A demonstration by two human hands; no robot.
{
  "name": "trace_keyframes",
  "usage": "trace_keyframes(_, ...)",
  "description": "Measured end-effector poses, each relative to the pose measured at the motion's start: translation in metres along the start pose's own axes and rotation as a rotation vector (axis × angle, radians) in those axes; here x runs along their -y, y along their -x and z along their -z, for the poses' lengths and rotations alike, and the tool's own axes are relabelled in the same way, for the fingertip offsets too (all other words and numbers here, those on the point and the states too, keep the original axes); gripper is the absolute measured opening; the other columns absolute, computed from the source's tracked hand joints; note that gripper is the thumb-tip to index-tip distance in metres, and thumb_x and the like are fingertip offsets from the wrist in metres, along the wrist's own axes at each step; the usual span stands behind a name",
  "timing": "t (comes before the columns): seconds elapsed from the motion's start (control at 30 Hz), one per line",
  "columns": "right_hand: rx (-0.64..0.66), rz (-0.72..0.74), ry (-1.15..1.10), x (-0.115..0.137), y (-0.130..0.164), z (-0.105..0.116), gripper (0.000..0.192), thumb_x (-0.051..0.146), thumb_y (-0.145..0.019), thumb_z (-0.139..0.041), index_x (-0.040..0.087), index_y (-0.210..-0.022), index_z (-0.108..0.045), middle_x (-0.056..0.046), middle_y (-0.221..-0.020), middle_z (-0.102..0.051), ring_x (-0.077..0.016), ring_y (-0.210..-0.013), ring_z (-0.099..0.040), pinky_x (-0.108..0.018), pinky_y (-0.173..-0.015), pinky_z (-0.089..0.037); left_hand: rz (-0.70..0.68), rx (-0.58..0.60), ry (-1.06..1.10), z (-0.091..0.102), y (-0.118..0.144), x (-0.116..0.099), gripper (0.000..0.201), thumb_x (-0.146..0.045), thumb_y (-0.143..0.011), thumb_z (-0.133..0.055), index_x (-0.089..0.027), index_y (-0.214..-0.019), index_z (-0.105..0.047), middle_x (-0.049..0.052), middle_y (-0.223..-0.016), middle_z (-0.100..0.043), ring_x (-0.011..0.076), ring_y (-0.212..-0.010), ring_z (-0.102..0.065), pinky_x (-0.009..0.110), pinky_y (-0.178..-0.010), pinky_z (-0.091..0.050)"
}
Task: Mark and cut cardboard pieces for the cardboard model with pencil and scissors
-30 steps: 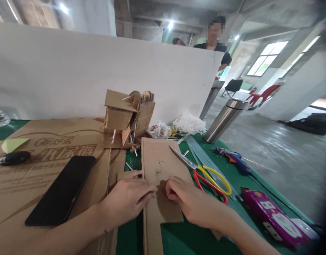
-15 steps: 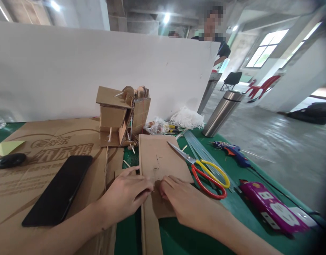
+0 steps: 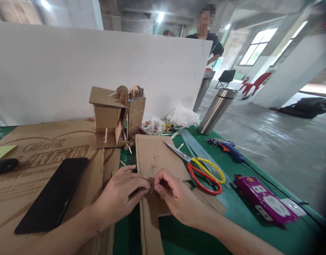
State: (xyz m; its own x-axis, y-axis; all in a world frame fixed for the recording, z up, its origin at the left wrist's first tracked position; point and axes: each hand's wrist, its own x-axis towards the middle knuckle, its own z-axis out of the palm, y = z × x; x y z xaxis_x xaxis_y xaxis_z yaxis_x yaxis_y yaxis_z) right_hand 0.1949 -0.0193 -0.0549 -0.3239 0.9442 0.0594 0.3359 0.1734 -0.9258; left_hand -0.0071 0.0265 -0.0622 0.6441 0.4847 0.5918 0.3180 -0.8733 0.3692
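My left hand (image 3: 120, 196) and my right hand (image 3: 175, 200) meet fingertip to fingertip over a brown cardboard piece (image 3: 155, 156) lying on the green table. Together they pinch a small thin piece (image 3: 151, 188) between thumbs and forefingers; it is too small to tell what it is. Both hands are lifted slightly off the cardboard. Yellow and red scissors (image 3: 202, 170) lie just right of my right hand, blades pointing away. A small cardboard model (image 3: 116, 117) with sticks and wheels stands beyond the hands.
A black phone (image 3: 51, 198) lies on a large printed cardboard sheet (image 3: 32, 156) at left. A steel flask (image 3: 217, 110), blue glue gun (image 3: 226, 147), glue sticks (image 3: 195, 145) and purple power strip (image 3: 261, 200) are at right. A white board (image 3: 99, 71) stands behind; a person (image 3: 205, 35) is beyond it.
Both hands were pressing flat on the cardboard piece; now their fingertips have risen and pinch a small thin piece between them. The view has shifted slightly to the right.
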Motion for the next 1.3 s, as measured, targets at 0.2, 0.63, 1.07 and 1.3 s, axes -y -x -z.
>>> trace_keyframes(0.2, -0.062, -0.026, -0.132, 0.002, -0.003, -0.01, 0.026, 0.045, -0.094, -0.049, 0.021, -0.084, -0.049, 0.002, -0.073, -0.047, -0.0154, -0.067, -0.042, -0.029, -0.061, -0.035, -0.043, -0.085, -0.017, -0.001, 0.0, -0.001, 0.014, -0.01, -0.094, -0.056, -0.024, -0.093, -0.06, -0.003, -0.092, -0.077, 0.0125, -0.086, -0.073, 0.036, -0.1, -0.046)
trace_keyframes(0.63, -0.135, -0.288, -0.864, 0.0, -0.011, -0.016, 0.047, 0.048, -0.055, -0.092, 0.017, -0.071, -0.06, 0.004, -0.058, -0.059, -0.0094, -0.055, -0.052, -0.021, -0.051, -0.042, -0.102, -0.148, -0.045, -0.001, -0.004, -0.003, 0.016, -0.017, -0.098, -0.053, -0.024, -0.104, -0.066, -0.002, -0.088, -0.079, 0.015, -0.083, -0.075, 0.037, -0.093, -0.054)
trace_keyframes(1.07, -0.162, -0.329, -0.996, -0.003, -0.013, -0.019, 0.035, 0.037, -0.054, -0.094, 0.013, -0.073, -0.076, 0.001, -0.06, -0.063, -0.0082, -0.052, -0.053, -0.017, -0.042, -0.042, -0.066, -0.185, -0.067, -0.001, -0.007, -0.006, 0.012, -0.017, -0.094, -0.059, -0.022, -0.092, -0.07, 0.0, -0.08, -0.073, 0.0141, -0.073, -0.065, 0.029, -0.072, -0.055)
trace_keyframes(1.3, -0.05, -0.349, -0.927, -0.005, -0.011, -0.016, 0.036, 0.042, -0.06, -0.091, 0.016, -0.078, -0.075, 0.005, -0.056, -0.057, -0.006, -0.046, -0.048, -0.014, -0.035, -0.039, -0.059, -0.2, -0.036, 0.003, -0.01, -0.008, 0.018, -0.014, -0.092, -0.06, -0.022, -0.076, -0.066, -0.001, -0.07, -0.068, 0.0124, -0.064, -0.06, 0.024, -0.06, -0.05)
